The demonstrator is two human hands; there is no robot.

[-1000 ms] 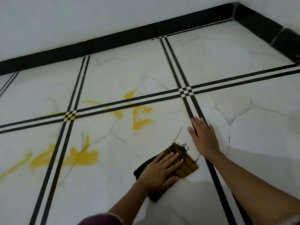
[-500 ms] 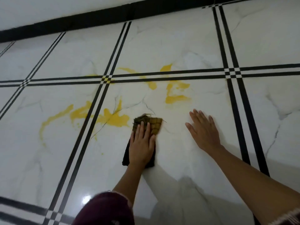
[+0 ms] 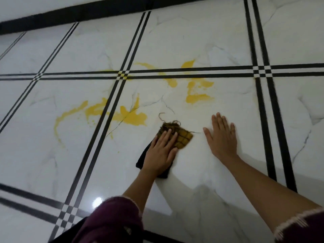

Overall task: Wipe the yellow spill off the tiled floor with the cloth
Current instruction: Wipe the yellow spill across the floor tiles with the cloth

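A yellow spill (image 3: pixel 135 117) spreads in streaks and blotches over the white tiled floor (image 3: pixel 201 172), from the left tile across the black grout lines to a second patch (image 3: pixel 198 98) at upper right. A frayed checked brown-and-black cloth (image 3: pixel 183 137) lies flat on the floor just right of and below the nearest blotch. My left hand (image 3: pixel 162 151) presses flat on the cloth with fingers together, covering its middle. My right hand (image 3: pixel 221 137) rests flat on the bare tile right of the cloth, fingers spread.
Double black lines (image 3: pixel 108 109) cross the floor in a grid. A black skirting band (image 3: pixel 87 14) runs along the white wall at the top. My dark maroon sleeves (image 3: pixel 108 221) show at the bottom edge.
The view swung left and down, bringing more of the spill into sight. My left hand slid the cloth up-left to beside the nearest yellow blotch. The right hand stayed planted.
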